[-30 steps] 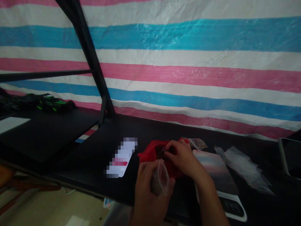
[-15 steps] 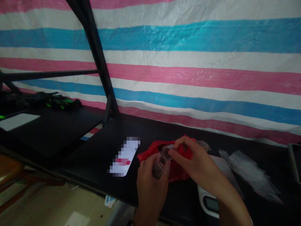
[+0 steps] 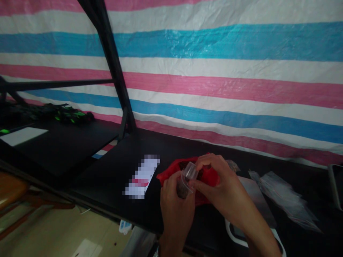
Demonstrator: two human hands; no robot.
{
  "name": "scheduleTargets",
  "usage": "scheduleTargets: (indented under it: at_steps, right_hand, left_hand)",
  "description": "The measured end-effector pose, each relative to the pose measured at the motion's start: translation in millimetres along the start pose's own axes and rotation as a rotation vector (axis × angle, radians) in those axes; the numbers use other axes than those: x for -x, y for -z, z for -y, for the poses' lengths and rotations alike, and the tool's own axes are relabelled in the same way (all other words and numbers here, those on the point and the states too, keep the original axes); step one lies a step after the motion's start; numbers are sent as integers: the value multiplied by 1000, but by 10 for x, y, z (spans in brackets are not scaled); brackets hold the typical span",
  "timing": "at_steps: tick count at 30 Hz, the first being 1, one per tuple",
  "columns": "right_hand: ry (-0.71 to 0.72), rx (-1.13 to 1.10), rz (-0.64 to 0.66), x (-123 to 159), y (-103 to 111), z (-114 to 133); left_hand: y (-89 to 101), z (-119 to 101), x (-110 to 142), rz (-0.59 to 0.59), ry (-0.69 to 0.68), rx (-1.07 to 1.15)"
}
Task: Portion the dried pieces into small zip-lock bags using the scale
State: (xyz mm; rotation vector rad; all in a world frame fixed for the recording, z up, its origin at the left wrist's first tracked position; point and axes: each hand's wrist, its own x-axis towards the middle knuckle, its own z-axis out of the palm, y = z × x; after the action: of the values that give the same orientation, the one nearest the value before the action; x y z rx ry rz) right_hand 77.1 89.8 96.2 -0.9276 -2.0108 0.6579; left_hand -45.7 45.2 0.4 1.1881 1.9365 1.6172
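My left hand [image 3: 175, 207] is closed around a small clear plastic bag [image 3: 183, 189], its mouth held open and dark brownish contents showing inside. Between the fingers of my right hand [image 3: 218, 178] is a small clear plastic cup [image 3: 191, 170], tilted with its lower end in the bag's opening. Behind and under both hands lies a red plastic bag [image 3: 171, 169], with dark brown matter visible in its opening. A digital scale [image 3: 257, 196] sits under my right forearm, which partly hides it.
A stack of clear zip bags [image 3: 286, 200] lies right of the scale, and a small filled bag [image 3: 233, 165] behind it. A blurred-out white and pink card [image 3: 143, 175] lies to the left. A black frame post [image 3: 114, 71] rises behind; green-black toy cars [image 3: 72, 115] stand far left.
My right hand has tipped the cup from facing me to pointing down into the clear bag. Both hands have shifted slightly, the left one a little to the right.
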Motion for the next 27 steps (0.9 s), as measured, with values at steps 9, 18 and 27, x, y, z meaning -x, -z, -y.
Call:
scheduleTargets:
  at_steps: [9, 18, 27]
  right_hand:
    - [-143, 167, -33, -84, -98, -315]
    - [-135, -394, 290, 145, 354, -86]
    - [-328, -369, 112, 375, 865, -255]
  left_hand:
    - [-52, -36, 0, -48, -45, 140]
    - [119, -273, 185, 613, 65, 682]
    - [57, -209, 279, 785, -49, 693]
